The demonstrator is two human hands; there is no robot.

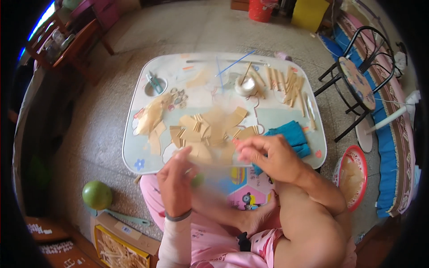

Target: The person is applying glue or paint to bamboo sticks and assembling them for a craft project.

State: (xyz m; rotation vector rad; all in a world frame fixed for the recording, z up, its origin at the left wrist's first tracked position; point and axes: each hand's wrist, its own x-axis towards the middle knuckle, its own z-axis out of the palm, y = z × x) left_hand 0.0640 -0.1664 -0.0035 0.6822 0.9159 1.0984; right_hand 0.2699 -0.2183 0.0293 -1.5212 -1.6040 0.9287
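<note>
My left hand (176, 182), with a grey band at the wrist, is raised in front of the near table edge with its fingers curled. My right hand (273, 159) hovers near a folded teal cloth (288, 134), thumb and fingertips close together. Blur hides whether either hand holds something. Between and beyond the hands, curved brown paper pieces (192, 132), some stacked in folds, lie on the low folding table (134, 150). Farther back stands a small bowl of white paste (247, 85) with a stick in it. Narrow tan strips or tubes (290, 83) are spread at the back right.
Teal-handled snips (155, 83) stand in the table's cup recess. Small rings (179, 97) and a crumpled tan bag (149, 115) lie nearby. A green ball (97, 195) and a box of thin tan sticks (120, 249) are at left; a red-rimmed basin (362, 181) and chair (357, 82) at right.
</note>
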